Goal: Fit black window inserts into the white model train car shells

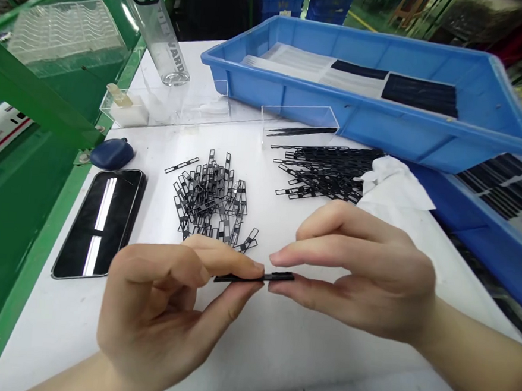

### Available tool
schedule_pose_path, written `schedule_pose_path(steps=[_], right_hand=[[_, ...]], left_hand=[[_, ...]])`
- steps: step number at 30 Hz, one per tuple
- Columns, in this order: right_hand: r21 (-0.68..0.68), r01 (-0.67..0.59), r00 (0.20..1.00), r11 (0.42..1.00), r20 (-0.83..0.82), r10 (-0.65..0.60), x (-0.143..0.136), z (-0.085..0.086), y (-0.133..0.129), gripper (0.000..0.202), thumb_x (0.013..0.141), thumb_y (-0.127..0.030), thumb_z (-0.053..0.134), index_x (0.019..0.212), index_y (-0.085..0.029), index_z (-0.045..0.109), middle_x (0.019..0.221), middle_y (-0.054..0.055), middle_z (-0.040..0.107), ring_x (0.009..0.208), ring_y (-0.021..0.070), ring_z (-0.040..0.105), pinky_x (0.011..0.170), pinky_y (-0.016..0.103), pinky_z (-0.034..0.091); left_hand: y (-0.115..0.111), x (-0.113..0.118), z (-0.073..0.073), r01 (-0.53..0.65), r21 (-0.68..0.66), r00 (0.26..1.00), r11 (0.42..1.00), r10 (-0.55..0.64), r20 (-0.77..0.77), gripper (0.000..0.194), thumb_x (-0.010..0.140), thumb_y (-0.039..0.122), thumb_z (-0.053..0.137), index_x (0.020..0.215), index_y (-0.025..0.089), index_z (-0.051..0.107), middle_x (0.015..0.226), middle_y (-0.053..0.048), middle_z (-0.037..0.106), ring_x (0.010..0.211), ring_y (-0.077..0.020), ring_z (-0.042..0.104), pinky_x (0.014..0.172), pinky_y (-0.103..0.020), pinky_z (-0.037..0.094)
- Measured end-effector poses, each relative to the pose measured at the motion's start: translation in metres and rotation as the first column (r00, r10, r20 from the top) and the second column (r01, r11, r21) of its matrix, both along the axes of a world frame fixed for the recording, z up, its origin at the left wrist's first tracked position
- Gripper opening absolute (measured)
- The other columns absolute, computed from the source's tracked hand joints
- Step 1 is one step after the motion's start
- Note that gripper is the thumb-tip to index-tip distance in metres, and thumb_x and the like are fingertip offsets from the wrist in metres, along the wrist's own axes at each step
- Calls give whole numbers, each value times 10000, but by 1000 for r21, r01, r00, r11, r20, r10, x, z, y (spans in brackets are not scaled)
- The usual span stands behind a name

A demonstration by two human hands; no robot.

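"One thin, flat black strip (278, 276) is held where?"

"Above the smooth white tabletop (250, 349), clamped between thumb and finger of the left hand (164, 308)."

"And the right hand (363, 274)?"

"Its thumb and forefinger are parted around the strip's end."

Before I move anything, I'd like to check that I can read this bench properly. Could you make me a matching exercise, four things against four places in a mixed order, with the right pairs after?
Things
1. phone
2. tweezers
3. white tissue
4. black strip

Places
A. against the right end of the pile of long black frames
B. pinched in the left hand
C. inside the clear box in front of the big blue bin
D. flat on the white table, at the picture's left

Right pairs: 1-D, 2-C, 3-A, 4-B
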State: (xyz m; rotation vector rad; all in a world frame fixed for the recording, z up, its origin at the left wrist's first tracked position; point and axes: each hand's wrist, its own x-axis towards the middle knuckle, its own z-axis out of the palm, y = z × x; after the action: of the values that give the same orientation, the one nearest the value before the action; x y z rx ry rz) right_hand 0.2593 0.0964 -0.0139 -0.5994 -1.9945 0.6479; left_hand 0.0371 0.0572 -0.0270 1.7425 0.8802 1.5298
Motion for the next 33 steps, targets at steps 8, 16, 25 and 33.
schedule_pose_path(steps=[8,16,25,33], right_hand=[[-115,34,996,993,-73,-43,-4,0,-2,97,845,-111,862,887,-115,774,821,21,669,700,88,644,596,210,569],[-93,26,996,995,-81,-34,-3,-1,-2,110,829,-79,869,889,-91,777,814,32,666,685,89,636,587,213,569],[-120,-89,988,989,-133,73,-4,-5,-4,101,865,-48,803,855,-112,726,747,21,655,664,105,612,550,232,535],[-124,-98,994,987,-57,92,-3,-2,0,90,868,-31,792,951,-56,771,883,57,685,808,95,651,729,199,583]], left_hand=[[1,1,9,-2,-58,1000,998,3,23,587,631,-193,818,950,232,567,895,44,843,727,-167,818,590,-226,705],[0,1,2,-27,-47,999,999,29,33,590,650,-177,825,977,237,561,929,35,835,750,-178,816,598,-245,709],[1,1,9,-17,-47,996,999,13,-83,529,724,-110,818,866,262,469,848,43,843,701,-181,799,635,-312,670],[1,-1,1,21,-3,999,1000,-21,-42,564,700,-148,826,964,250,526,961,5,862,706,-195,806,672,-357,684]])
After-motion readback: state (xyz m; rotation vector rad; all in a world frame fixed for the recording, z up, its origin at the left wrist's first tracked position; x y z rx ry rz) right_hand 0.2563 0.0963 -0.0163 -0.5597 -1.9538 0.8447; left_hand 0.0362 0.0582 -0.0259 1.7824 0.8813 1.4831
